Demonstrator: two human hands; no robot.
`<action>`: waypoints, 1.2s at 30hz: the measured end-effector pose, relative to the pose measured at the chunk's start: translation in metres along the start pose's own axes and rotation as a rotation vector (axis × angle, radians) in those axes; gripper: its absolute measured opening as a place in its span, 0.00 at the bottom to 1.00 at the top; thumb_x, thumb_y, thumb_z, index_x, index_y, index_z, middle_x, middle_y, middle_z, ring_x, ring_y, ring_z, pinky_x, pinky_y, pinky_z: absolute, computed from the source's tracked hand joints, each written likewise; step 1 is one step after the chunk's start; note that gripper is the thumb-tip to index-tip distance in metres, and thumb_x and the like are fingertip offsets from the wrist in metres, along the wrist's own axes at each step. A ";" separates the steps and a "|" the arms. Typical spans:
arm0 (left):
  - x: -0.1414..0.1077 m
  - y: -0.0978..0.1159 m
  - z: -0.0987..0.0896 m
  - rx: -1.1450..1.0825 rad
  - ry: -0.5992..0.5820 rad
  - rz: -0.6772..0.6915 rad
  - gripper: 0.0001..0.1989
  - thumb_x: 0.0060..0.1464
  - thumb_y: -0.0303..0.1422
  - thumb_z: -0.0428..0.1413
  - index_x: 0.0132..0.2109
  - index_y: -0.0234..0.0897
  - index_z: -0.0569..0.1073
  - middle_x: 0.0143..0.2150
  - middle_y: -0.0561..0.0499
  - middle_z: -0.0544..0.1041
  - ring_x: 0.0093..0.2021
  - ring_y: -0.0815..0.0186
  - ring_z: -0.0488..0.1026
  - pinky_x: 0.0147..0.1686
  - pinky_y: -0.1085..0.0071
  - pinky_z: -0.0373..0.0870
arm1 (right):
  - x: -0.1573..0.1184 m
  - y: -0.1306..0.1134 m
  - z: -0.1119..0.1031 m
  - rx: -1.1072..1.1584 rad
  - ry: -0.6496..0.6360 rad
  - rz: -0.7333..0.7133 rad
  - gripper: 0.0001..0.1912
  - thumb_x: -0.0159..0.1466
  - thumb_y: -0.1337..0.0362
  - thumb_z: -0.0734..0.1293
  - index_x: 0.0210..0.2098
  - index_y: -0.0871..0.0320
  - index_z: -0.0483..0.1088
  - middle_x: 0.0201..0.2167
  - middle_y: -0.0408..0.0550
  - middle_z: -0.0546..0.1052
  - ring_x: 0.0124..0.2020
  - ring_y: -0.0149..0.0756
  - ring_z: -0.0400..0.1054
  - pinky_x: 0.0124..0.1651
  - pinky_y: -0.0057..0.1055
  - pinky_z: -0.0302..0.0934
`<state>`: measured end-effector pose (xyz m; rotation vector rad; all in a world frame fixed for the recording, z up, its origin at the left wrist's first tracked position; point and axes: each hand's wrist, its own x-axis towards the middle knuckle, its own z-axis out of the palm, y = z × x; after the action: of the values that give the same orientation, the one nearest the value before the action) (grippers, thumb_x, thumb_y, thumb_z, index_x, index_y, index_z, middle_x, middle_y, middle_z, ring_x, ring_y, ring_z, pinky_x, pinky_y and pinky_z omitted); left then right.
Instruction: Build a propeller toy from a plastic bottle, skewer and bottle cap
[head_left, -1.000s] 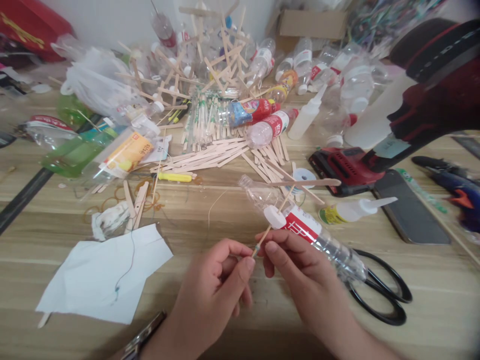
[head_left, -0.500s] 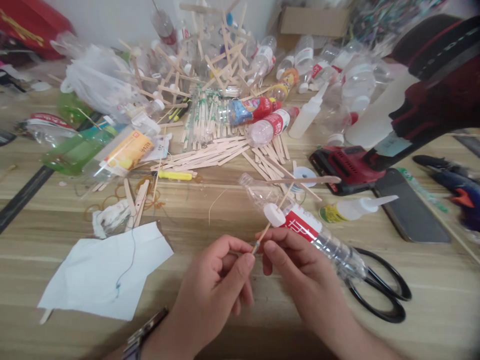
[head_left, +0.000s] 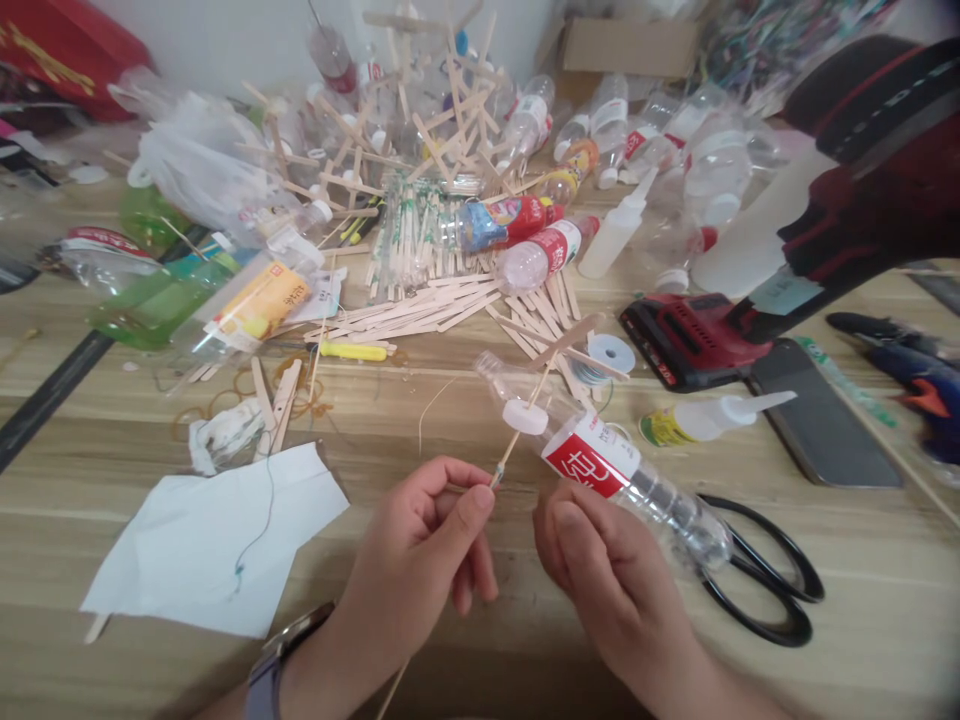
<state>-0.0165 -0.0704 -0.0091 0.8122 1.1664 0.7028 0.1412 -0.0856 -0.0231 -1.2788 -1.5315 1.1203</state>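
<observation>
My left hand (head_left: 431, 545) pinches the lower end of a thin wooden stick (head_left: 508, 449). The stick passes through a white bottle cap (head_left: 525, 416), and flat craft sticks (head_left: 574, 340) sit crosswise at its top. Something thin is wound round the stick just above my fingertips. To the right, my right hand (head_left: 611, 560) is closed, apart from the stick; whatever it may hold is too small or hidden. Behind the cap lies a clear bottle with a red label (head_left: 592, 455). Another thin stick end (head_left: 391, 690) shows below my left wrist.
Black-handled scissors (head_left: 757, 580) lie right of my right hand. A red cordless tool (head_left: 690, 335), a phone (head_left: 825, 415) and a glue bottle (head_left: 701, 418) are at the right. White paper (head_left: 202, 545) lies left. Bottles and craft sticks (head_left: 420, 305) crowd the back.
My right hand has let go of the stick, moved slightly right and down, and closed. The cap and crossed sticks have shifted left and turned. A thin stick end now shows below my left wrist.
</observation>
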 end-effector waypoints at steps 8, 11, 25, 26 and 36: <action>0.001 -0.001 0.000 -0.028 -0.018 0.007 0.18 0.56 0.47 0.54 0.39 0.35 0.69 0.13 0.59 0.69 0.11 0.77 0.58 0.12 0.83 0.52 | 0.005 -0.004 0.001 0.080 0.101 -0.041 0.10 0.63 0.64 0.66 0.25 0.56 0.67 0.21 0.40 0.69 0.21 0.27 0.61 0.22 0.22 0.57; -0.001 -0.001 0.000 -0.017 -0.026 0.013 0.17 0.56 0.47 0.54 0.39 0.35 0.69 0.13 0.59 0.69 0.12 0.76 0.58 0.13 0.82 0.53 | 0.007 -0.003 0.003 0.186 0.107 0.043 0.08 0.62 0.63 0.68 0.27 0.56 0.68 0.20 0.39 0.69 0.19 0.26 0.61 0.20 0.21 0.58; -0.006 -0.005 0.003 0.040 -0.079 0.023 0.16 0.57 0.46 0.54 0.38 0.37 0.67 0.16 0.58 0.70 0.15 0.75 0.61 0.16 0.81 0.56 | 0.010 -0.013 0.004 0.308 0.045 0.230 0.10 0.63 0.57 0.65 0.32 0.58 0.69 0.21 0.39 0.69 0.18 0.24 0.59 0.19 0.20 0.57; -0.006 -0.006 0.004 0.046 -0.080 0.027 0.15 0.57 0.46 0.54 0.38 0.37 0.67 0.17 0.58 0.70 0.15 0.75 0.61 0.16 0.81 0.57 | 0.011 -0.012 0.004 0.315 0.044 0.234 0.10 0.63 0.58 0.65 0.31 0.57 0.69 0.20 0.39 0.68 0.18 0.24 0.58 0.19 0.20 0.56; -0.008 -0.005 0.004 0.122 -0.047 0.057 0.13 0.59 0.43 0.52 0.38 0.37 0.67 0.18 0.58 0.69 0.17 0.75 0.62 0.17 0.81 0.57 | 0.010 -0.011 0.003 0.252 0.042 0.201 0.11 0.64 0.58 0.64 0.29 0.57 0.68 0.21 0.40 0.68 0.18 0.26 0.59 0.20 0.22 0.57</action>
<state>-0.0141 -0.0806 -0.0081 0.9626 1.1553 0.6607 0.1345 -0.0765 -0.0129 -1.2929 -1.2068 1.3587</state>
